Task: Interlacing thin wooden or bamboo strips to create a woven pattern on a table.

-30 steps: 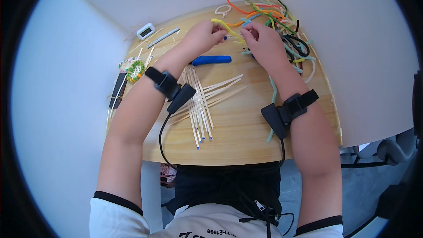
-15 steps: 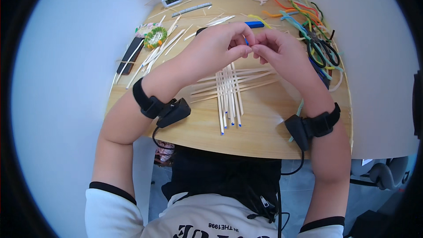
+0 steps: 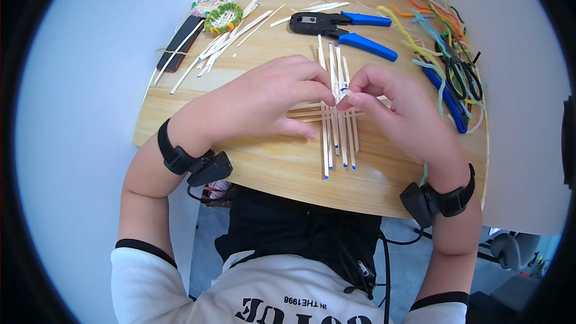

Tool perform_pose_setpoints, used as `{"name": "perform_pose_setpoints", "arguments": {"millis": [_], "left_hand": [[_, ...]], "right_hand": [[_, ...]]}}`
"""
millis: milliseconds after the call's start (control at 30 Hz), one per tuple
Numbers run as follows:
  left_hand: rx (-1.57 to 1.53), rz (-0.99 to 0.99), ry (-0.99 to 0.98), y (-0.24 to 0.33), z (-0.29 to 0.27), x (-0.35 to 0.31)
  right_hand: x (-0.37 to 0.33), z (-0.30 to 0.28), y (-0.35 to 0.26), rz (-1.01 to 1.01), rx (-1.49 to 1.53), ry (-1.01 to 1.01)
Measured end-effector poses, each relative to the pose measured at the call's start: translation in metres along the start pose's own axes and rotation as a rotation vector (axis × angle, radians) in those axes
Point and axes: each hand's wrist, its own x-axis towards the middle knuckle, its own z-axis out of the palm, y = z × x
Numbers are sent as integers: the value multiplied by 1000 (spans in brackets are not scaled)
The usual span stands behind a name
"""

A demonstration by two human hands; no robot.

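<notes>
Pale flat strips [image 3: 341, 138], several with blue-marked ends, cross one another in a woven lattice in the middle of the table. My right hand [image 3: 384, 93] is closed in a pinch on a blue-tipped strip [image 3: 346, 91] above the lattice. From the left, my left hand [image 3: 285, 93] reaches over the weave. Its thumb is spread away from the fingers, whose tips are at the strips close to my right fingertips. Both hands cover part of the lattice.
Beyond the lattice lie crimping pliers [image 3: 336, 24] with blue handles. Loose strips [image 3: 234, 36], a green-rimmed woven disc [image 3: 223, 18] and a dark block [image 3: 180, 45] are at left. Fuzzy coloured stems [image 3: 414, 42], black-handled scissors [image 3: 461, 75] and a blue-handled tool [image 3: 444, 99] lie at right.
Both hands have come down and nearer, from beyond the lattice to over it. My left thumb has parted from its fingers. The pliers, mostly hidden before, now show. The view has shifted.
</notes>
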Motion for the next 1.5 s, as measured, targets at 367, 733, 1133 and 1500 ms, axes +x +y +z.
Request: {"name": "perform_pose_setpoints", "arguments": {"millis": [367,733,1133,1500], "left_hand": [[35,66,90,-21,28,-2],[30,145,141,-24,35,-3],[20,130,184,-18,37,-1],[23,130,165,-19,36,-1]], "right_hand": [[-2,6,10,173,55,-9],[1,3,11,188,153,-112],[-3,5,13,-9,-23,61],[-5,1,3,-92,-219,-70]]}}
